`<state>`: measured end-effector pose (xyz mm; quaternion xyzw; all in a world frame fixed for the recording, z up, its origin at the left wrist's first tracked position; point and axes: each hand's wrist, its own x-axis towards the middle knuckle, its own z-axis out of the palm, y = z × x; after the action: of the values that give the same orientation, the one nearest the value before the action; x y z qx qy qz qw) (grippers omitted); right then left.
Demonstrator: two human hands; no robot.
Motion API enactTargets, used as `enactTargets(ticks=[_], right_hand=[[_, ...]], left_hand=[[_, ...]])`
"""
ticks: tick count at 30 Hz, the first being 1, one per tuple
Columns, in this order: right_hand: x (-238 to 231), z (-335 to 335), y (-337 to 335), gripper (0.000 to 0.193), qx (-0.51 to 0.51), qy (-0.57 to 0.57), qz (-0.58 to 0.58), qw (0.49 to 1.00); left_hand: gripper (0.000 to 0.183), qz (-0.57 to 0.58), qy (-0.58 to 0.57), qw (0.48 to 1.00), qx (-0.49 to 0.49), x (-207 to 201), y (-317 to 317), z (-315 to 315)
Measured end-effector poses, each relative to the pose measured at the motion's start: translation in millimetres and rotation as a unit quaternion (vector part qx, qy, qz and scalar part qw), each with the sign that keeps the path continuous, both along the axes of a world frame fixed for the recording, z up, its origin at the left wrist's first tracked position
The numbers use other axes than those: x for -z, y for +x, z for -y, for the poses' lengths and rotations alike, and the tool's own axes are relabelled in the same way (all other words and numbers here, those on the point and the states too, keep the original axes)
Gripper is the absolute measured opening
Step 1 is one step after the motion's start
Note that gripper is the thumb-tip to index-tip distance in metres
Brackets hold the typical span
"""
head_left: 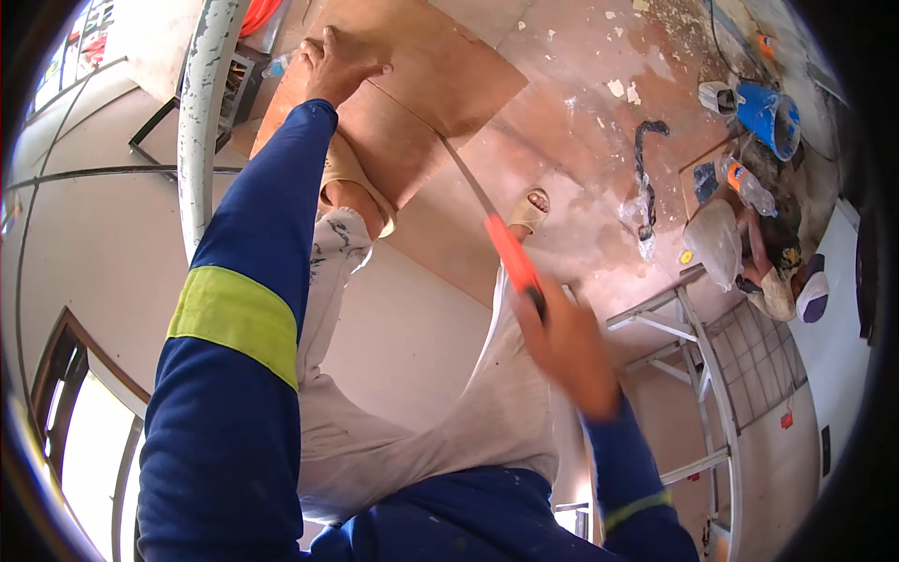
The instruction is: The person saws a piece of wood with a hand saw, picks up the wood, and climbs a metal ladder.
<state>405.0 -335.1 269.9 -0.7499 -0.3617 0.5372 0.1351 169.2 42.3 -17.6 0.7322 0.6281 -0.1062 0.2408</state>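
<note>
A brown wooden board (449,56) lies in front of me, with my left foot close against its near side. Across its top rests my left hand (335,67), fingers spread and pressing down flat. From the board's near right edge a thin cut line runs inward past my left hand. In that cut sits the blade of a handsaw (475,187). Its orange and black handle is gripped by my right hand (567,351), which is smeared by motion. My right foot, in a tan sandal, stands to the right of the blade.
A worn white pole (208,112) rises close to my left arm. To the right stand a metal stepladder (698,375) and a wire grid (757,361). A blue bucket (768,120), a plastic bottle (749,189) and plastic bags (714,242) lie at the far right. Paint flakes dot the floor.
</note>
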Motion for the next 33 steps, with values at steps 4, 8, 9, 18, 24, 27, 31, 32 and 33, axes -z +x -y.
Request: enactTargets(ticks=[4, 8, 9, 18, 24, 27, 31, 32, 33], right_hand=[[153, -88, -39, 0.044, -0.048, 0.022, 0.04, 0.998], [44, -1, -9, 0.042, -0.018, -0.018, -0.01, 1.0], [-4, 17, 0, 0.043, -0.02, -0.048, -0.023, 0.998], [157, -73, -22, 0.042, -0.052, 0.006, 0.066, 0.996], [-29, 17, 14, 0.04, -0.029, -0.05, -0.038, 0.998], [-64, 14, 18, 0.038, 0.01, -0.021, -0.013, 1.0], [120, -61, -28, 0.05, -0.033, -0.042, 0.053, 0.997], [143, -77, -31, 0.054, -0.05, -0.028, 0.067, 0.996], [156, -92, -30, 0.056, -0.046, -0.029, 0.062, 0.997]], left_hand=[[0.155, 0.017, 0.022, 0.999, 0.032, 31, -18, -14], [0.153, 0.038, -0.008, 0.999, 0.013, 14, -4, 14], [0.153, 0.012, 0.005, 1.0, 0.015, 6, -8, 7], [0.154, 0.063, -0.007, 0.998, -0.004, 16, 30, 14], [0.158, 0.003, 0.007, 1.0, 0.009, 4, -18, -4], [0.158, -0.002, -0.002, 1.0, -0.001, 3, -7, 1], [0.153, -0.003, 0.079, 0.997, 0.011, 27, 7, 13], [0.153, 0.003, 0.081, 0.997, 0.016, 32, 16, 16], [0.151, 0.03, 0.042, 0.999, 0.0, 32, 20, 26]])
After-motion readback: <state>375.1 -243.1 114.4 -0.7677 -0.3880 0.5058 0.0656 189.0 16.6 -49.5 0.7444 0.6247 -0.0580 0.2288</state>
